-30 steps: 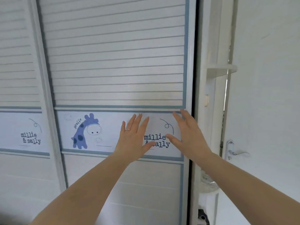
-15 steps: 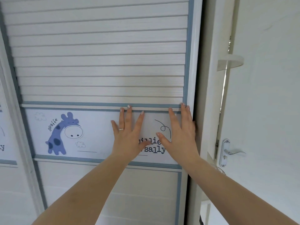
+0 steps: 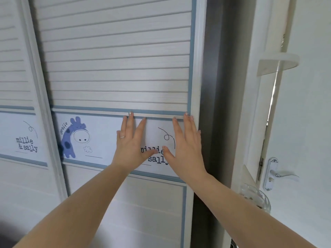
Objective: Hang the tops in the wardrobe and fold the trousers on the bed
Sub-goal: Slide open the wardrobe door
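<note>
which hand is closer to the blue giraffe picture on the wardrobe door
Left. The left hand presses flat on the door panel just right of the giraffe picture; the right hand lies further right, by the door's edge.

Wardrobe door (image 3: pixel 114 68) now further left, dark gap (image 3: pixel 213 104) beside it.

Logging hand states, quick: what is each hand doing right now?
Left hand: open, fingers straight, flat against the wardrobe door, holding nothing.
Right hand: open, flat on the same door by its right edge, holding nothing.
</note>
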